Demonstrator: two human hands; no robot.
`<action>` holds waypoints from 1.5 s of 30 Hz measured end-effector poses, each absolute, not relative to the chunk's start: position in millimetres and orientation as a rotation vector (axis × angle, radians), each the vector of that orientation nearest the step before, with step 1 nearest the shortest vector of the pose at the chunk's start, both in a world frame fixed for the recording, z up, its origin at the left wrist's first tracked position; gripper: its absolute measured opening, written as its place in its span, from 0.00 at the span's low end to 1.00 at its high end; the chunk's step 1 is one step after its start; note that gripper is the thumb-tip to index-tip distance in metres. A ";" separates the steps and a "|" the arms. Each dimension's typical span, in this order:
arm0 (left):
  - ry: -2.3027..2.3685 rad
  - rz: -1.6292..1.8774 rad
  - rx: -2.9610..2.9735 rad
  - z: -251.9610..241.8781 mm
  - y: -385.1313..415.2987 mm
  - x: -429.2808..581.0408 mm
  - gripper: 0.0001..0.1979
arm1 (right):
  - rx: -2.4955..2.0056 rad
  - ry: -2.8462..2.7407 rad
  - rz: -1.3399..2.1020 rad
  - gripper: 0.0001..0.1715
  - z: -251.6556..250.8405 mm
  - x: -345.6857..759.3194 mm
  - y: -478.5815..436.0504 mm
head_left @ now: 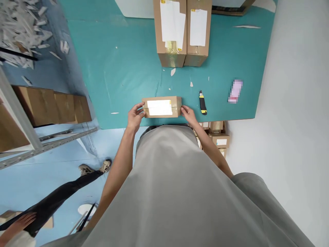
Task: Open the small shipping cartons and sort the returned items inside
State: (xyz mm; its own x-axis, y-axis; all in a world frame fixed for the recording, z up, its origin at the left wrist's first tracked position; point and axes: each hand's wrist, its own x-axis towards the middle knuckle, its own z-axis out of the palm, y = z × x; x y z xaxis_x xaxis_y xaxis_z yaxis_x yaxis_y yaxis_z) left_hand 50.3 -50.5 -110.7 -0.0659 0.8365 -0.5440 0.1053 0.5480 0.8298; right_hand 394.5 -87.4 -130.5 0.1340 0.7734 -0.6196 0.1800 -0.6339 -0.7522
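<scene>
I see a brown cardboard box (162,107), closed, stretching from nine to three o'clock just within the table's (115,79) six o'clock edge. A white label (158,104) covers much of its top; shiny tape (175,110) shows toward three. The left hand (135,117) holds its nine o'clock end, the right hand (189,115) the other.

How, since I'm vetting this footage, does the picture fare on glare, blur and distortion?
Head view throughout: white label on the small box looks washed out; pink item on the table pixelated; grey shirt apparently stretched by a wide-angle lens; left hand and right hand fairly sharp.
</scene>
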 end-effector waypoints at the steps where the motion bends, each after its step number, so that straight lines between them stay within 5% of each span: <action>1: 1.538 0.726 0.851 -113.6 -48.8 48.3 0.33 | -1.905 -0.930 1.470 0.48 -122.0 393.4 -88.9; 13: 1.368 0.398 1.178 -137.7 -15.2 139.2 0.18 | -2.236 -1.607 0.814 0.30 -16.7 393.8 -98.4; 22: 1.281 0.571 1.380 -53.9 2.0 134.8 0.18 | -2.498 -1.471 0.658 0.35 -72.5 470.4 -75.5; 26: 1.284 0.542 1.403 -50.2 10.2 138.0 0.14 | -2.751 -1.414 0.797 0.40 -108.9 481.9 -69.3; 32: 1.279 0.542 1.375 -52.6 8.3 138.3 0.14 | -2.709 -1.183 0.859 0.35 -115.9 465.1 -79.0; 38: 1.245 0.535 1.341 -53.8 7.5 140.8 0.12 | -2.400 -0.916 0.937 0.37 -47.2 443.0 -115.3; 45: 1.240 0.566 1.358 -61.0 8.4 139.8 0.12 | -2.205 -1.712 1.062 0.38 50.0 365.5 -141.2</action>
